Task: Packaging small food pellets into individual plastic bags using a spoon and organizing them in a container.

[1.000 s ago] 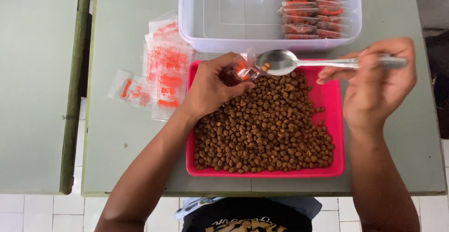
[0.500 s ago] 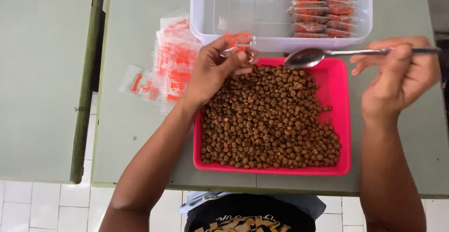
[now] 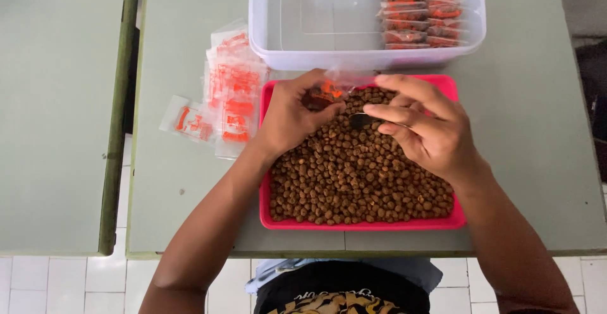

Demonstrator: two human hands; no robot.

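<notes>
Both hands have come together over the far edge of the pink tray (image 3: 442, 222), where a second ago they were apart: the right hand (image 3: 427, 130) then held a spoon out level at the tray's far right corner, and that spoon has now been brought in and tucked low, only a dark bit of it (image 3: 360, 121) showing under the right fingers. By the look of it the scooping is over for this bag and the handling has passed to the small clear bag (image 3: 332, 86) itself. The left hand (image 3: 291, 115) is curled, fingers and thumb pinched on the bag's lower part, where brown pellets show through the plastic beside an orange print. The right hand is half closed, forefinger and thumb reaching to the bag's top edge, the other fingers bent over the spoon. Beneath them the tray lies heaped with brown pellets (image 3: 354, 181). Just beyond its far edge stands a clear plastic tub (image 3: 316, 58), filled bags (image 3: 420, 7) stacked in its right end. Left of the tray, a loose pile of empty bags (image 3: 231, 96) lies on the green table (image 3: 183, 213)
</notes>
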